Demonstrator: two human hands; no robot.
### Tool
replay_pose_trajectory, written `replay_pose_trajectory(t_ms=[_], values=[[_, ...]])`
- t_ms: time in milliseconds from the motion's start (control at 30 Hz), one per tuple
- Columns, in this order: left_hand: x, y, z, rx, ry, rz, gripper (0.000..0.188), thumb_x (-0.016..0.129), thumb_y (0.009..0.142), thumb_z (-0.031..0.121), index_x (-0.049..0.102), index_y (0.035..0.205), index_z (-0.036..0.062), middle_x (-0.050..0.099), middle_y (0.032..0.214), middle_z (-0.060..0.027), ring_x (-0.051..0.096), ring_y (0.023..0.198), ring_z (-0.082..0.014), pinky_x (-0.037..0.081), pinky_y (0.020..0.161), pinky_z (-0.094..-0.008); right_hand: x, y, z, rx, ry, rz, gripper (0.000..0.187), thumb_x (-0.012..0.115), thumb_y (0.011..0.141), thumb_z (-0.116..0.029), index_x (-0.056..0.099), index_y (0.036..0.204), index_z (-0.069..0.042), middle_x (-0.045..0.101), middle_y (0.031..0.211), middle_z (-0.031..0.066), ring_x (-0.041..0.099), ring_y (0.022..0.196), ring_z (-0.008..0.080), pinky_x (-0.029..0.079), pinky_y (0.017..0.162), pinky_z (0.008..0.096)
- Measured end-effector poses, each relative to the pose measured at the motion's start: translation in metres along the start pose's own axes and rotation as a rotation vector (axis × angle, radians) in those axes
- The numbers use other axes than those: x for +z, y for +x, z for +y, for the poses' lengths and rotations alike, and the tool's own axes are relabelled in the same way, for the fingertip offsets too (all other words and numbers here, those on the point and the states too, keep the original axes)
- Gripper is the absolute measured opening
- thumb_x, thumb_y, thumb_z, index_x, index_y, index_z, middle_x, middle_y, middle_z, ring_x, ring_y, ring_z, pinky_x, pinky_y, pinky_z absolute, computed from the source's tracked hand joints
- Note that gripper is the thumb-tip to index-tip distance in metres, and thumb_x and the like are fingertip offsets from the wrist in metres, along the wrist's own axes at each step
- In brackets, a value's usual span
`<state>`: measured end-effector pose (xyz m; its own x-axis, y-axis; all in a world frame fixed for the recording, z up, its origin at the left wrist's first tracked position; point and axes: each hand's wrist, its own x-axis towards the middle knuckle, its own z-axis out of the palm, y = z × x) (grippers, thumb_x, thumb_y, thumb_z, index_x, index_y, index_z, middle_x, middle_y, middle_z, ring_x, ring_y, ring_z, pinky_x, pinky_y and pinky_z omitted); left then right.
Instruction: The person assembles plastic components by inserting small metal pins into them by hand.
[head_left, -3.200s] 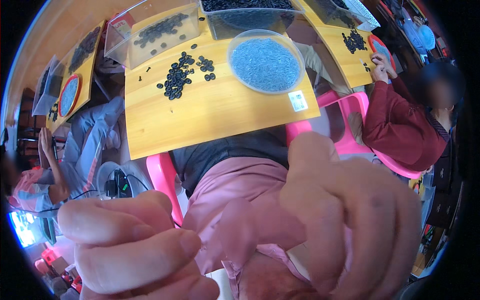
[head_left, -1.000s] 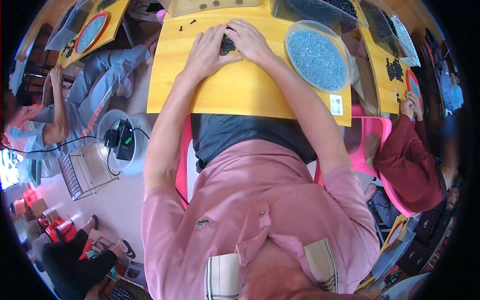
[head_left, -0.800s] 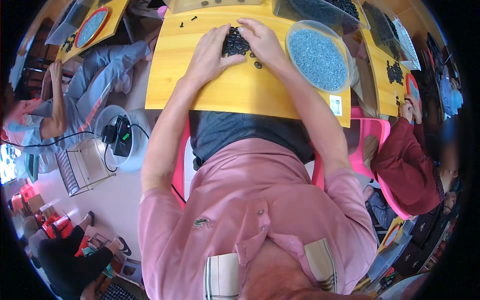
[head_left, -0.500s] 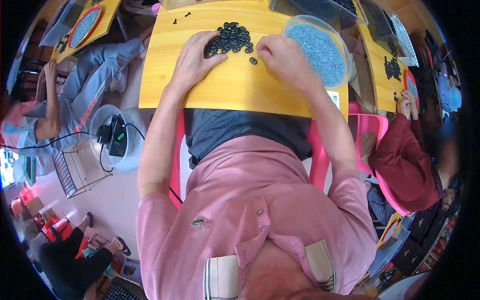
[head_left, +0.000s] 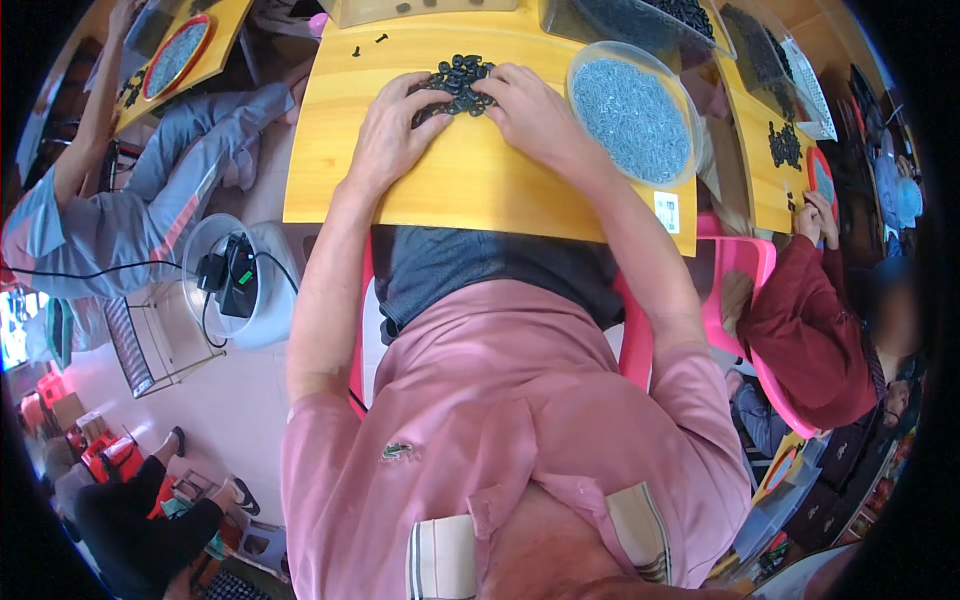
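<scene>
Looking down through the head camera, I find both forearms reaching forward over the counter (head_left: 460, 195), wrists well apart and fingers turned inward. The left hand (head_left: 393, 135) rests palm-down at the left edge of a heap of small black rings (head_left: 460, 80); its grip is spread, thumb apart from the curved fingers, with rings showing in the gap. The right hand (head_left: 532, 112) lies against the heap's right edge with fingers bent. Its fingertips are among the rings, and I cannot tell whether that grip pinches one. The heap sits between the two hands, on bare wood.

Just right of the right hand I record a round clear tub (head_left: 652, 186) filled with bluish metal pieces (head_left: 630, 115); it limits room on that side. A white label (head_left: 667, 212) lies below it, near the counter's corner. Beyond the heap, a clear box (head_left: 600, 28) of black pieces closes off the far right. Two small dark screws (head_left: 381, 38) lie to the far left, clear of the hands. On the right, a co-worker in dark red sleeves (head_left: 800, 325) has hands at another counter (head_left: 765, 205).
</scene>
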<state>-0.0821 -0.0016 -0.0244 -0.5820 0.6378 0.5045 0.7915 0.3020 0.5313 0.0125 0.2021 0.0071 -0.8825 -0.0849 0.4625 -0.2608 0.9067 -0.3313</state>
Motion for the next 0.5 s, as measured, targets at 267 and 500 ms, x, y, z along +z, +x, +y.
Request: replay_pose_trajectory(t_ms=[267,500], values=[[-0.004,0.001,0.006,-0.018,-0.001,-0.037,0.03,0.075,0.08,0.018,0.071,0.109,0.0094,0.058,0.128,-0.0159,0.054,0.121,-0.0334,0.043,0.103,-0.0417,-0.005,-0.003,0.004,0.037,-0.043,-0.044,0.02,0.063,0.083,-0.009,0.067,0.102,-0.004,0.061,0.105,0.0123,0.058,0.105,0.0313,0.046,0.093,0.041],[-0.004,0.0,0.003,-0.02,0.012,-0.056,0.03,0.077,0.078,0.019,0.07,0.105,0.0079,0.058,0.128,-0.0153,0.054,0.121,-0.0336,0.043,0.103,-0.0419,-0.005,-0.001,-0.007,0.015,-0.004,-0.083,0.018,0.064,0.081,-0.009,0.067,0.099,-0.005,0.062,0.103,0.0109,0.057,0.105,0.0302,0.044,0.093,0.0404]])
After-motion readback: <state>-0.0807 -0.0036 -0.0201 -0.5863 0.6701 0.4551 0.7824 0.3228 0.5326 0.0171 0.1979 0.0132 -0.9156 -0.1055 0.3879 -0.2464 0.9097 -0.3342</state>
